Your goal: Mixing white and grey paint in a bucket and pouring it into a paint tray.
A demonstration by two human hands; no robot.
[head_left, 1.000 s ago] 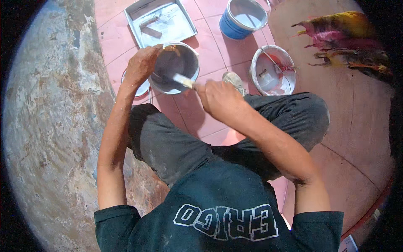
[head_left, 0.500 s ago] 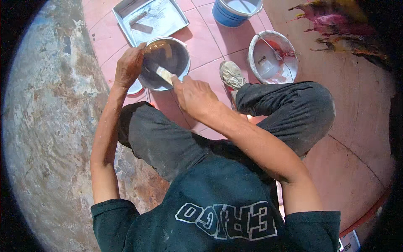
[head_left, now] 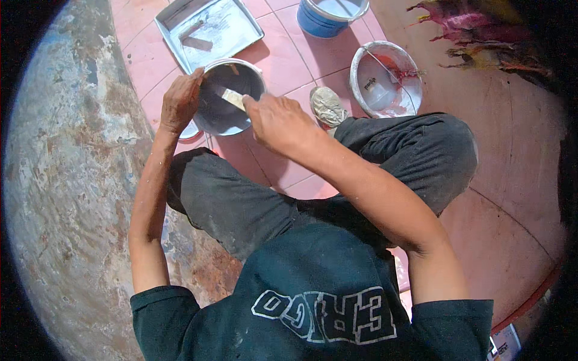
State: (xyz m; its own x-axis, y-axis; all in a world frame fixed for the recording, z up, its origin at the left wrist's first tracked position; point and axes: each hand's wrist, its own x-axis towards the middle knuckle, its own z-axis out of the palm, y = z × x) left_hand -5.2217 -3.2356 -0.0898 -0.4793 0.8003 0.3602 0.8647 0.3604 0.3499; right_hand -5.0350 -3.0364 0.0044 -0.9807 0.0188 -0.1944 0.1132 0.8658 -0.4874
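My left hand (head_left: 180, 103) is closed over the left rim of a grey-white bucket (head_left: 256, 75), which is tilted with its mouth toward me. My right hand (head_left: 283, 125) is wrapped round a flat, pale, paint-stained tool (head_left: 233, 98). The tool's far end reaches inside the bucket, where it blurs into the grey interior, so its exact kind cannot be told. Greyish coating covers the bucket's inner wall. Behind the bucket lies a paint tray (head_left: 245, 41) with pale paint smeared over it and a short dark piece (head_left: 197, 43) in it.
A blue bucket (head_left: 322, 25) stands at the far side. Right of it, a white paint-smeared bucket (head_left: 356, 78) with a wire handle holds a small clear container (head_left: 379, 95). A round lid (head_left: 189, 130) lies beside the tilted bucket. Ragged coloured cloths (head_left: 475, 30) are at the far right.
The bucket's mouth has turned a little more toward me, and the tool sits slightly farther left and higher in view. Both hands keep their holds.
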